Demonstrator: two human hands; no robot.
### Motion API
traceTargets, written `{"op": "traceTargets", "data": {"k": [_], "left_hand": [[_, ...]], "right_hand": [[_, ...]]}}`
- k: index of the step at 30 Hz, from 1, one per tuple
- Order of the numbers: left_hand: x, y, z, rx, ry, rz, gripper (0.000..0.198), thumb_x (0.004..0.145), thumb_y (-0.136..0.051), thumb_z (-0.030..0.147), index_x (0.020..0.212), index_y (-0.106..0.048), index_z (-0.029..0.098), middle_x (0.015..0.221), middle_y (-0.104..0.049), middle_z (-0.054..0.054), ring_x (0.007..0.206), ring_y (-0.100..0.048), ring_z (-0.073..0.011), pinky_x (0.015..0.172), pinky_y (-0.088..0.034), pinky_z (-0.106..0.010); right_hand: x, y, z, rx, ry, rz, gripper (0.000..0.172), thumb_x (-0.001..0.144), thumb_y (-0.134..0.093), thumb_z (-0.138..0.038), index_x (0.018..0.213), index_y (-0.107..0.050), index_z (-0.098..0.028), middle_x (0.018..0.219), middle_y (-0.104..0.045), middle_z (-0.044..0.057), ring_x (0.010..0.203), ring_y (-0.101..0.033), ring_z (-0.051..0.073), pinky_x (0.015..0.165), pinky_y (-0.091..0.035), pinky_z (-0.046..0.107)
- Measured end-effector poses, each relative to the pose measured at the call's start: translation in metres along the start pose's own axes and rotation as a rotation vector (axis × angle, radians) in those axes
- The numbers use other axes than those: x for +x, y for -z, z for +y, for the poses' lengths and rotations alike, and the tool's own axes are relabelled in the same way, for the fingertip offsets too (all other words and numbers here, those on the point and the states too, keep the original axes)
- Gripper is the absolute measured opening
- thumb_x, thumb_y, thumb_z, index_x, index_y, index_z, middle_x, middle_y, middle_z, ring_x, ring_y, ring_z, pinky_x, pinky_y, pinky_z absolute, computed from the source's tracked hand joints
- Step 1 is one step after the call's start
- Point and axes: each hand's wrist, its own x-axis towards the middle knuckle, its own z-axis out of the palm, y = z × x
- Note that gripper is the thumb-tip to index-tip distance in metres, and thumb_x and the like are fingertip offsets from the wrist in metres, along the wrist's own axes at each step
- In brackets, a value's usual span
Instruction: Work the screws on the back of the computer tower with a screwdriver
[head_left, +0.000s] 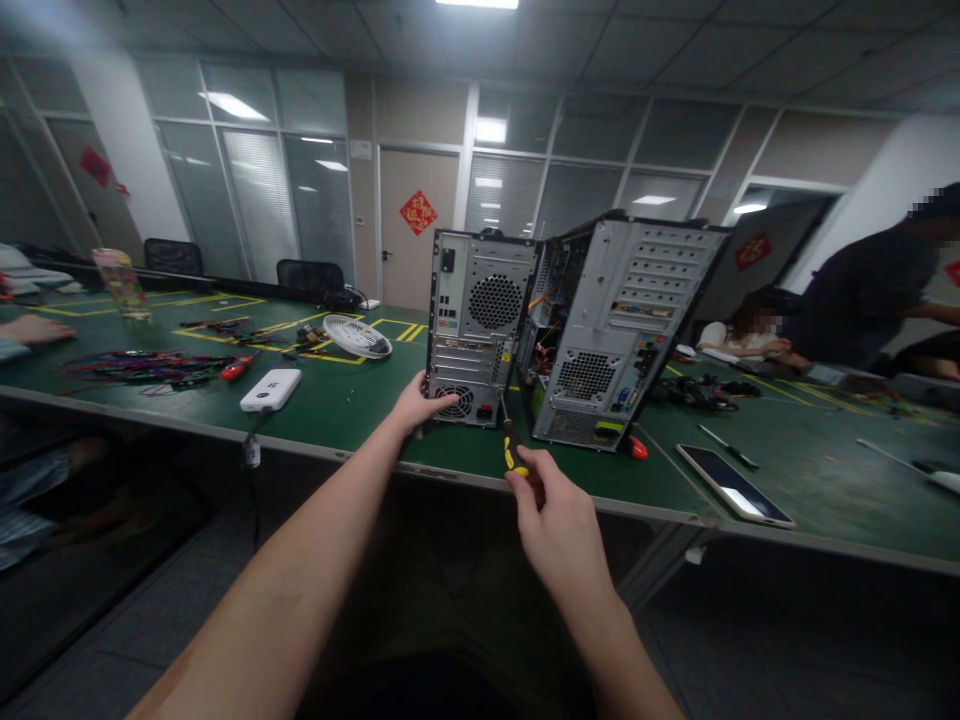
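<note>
A computer case (480, 262) stands upright near the table's front edge, its rear panel facing me. My left hand (421, 402) grips its lower left edge, the thumb lying over the power supply's fan grille and the other fingers hidden round the side. In my right hand (553, 492) is a black and yellow screwdriver (512, 448), held by the handle end between thumb and fingers. Its shaft points up to the lower right edge of the rear panel; whether the tip sits in a screw is too small to tell. A larger case (592, 310), with its side open, stands close on the right.
On the left of the green table (337, 425) are a white power bank (271, 390), a red-handled tool (237, 368), tangled wires (150, 366) and a white round grille (357, 337). A phone (733, 485) and black cables (701, 390) lie right. Other people are at both sides.
</note>
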Motion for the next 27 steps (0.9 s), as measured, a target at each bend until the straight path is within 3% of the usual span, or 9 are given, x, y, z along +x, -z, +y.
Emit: {"op": "traceTargets", "data": {"k": [3, 11, 19, 25, 27], "left_hand": [[0.0000, -0.0014, 0.0002, -0.002, 0.011, 0.011, 0.090, 0.059, -0.102, 0.052, 0.136, -0.065, 0.021, 0.135, -0.076, -0.015, 0.126, -0.072, -0.0328, 0.116, -0.052, -0.049], [0.0009, -0.0013, 0.0000, -0.008, 0.016, 0.011, 0.090, 0.060, -0.102, 0.051, 0.136, -0.065, 0.021, 0.135, -0.076, -0.015, 0.125, -0.073, -0.0328, 0.115, -0.053, -0.049], [0.0012, -0.0006, -0.0021, 0.002, 0.009, 0.013, 0.092, 0.059, -0.102, 0.052, 0.137, -0.065, 0.020, 0.136, -0.076, -0.016, 0.126, -0.072, -0.0332, 0.115, -0.053, -0.049], [0.0009, -0.0010, -0.0008, -0.006, 0.004, 0.009, 0.091, 0.060, -0.102, 0.051, 0.137, -0.065, 0.020, 0.136, -0.076, -0.015, 0.126, -0.072, -0.0325, 0.116, -0.052, -0.048], [0.0004, -0.0011, -0.0001, -0.005, 0.000, 0.008, 0.091, 0.060, -0.102, 0.051, 0.137, -0.065, 0.021, 0.136, -0.076, -0.015, 0.127, -0.072, -0.0324, 0.116, -0.052, -0.049]], "right_hand": [[0.0009, 0.0010, -0.0012, -0.003, -0.056, -0.028, 0.025, 0.104, -0.055, -0.032, 0.120, -0.069, -0.020, 0.097, -0.081, 0.010, 0.086, -0.079, 0.028, 0.078, -0.058, 0.036], [0.0001, 0.0002, 0.0021, -0.044, 0.090, 0.000, 0.031, 0.103, -0.053, -0.024, 0.128, -0.072, -0.021, 0.114, -0.080, 0.012, 0.103, -0.077, 0.029, 0.093, -0.059, 0.041], [0.0008, -0.0014, -0.0036, -0.015, -0.077, -0.053, 0.021, 0.103, -0.060, -0.033, 0.117, -0.068, -0.021, 0.081, -0.076, 0.004, 0.072, -0.074, 0.025, 0.067, -0.052, 0.033], [0.0009, 0.0011, 0.0015, -0.022, 0.075, 0.029, 0.029, 0.103, -0.056, -0.027, 0.125, -0.073, -0.021, 0.111, -0.080, 0.011, 0.096, -0.077, 0.027, 0.087, -0.058, 0.037], [0.0013, 0.0027, 0.0028, -0.028, 0.102, 0.046, 0.032, 0.102, -0.055, -0.025, 0.127, -0.074, -0.021, 0.111, -0.080, 0.011, 0.099, -0.076, 0.028, 0.090, -0.058, 0.038]]}}
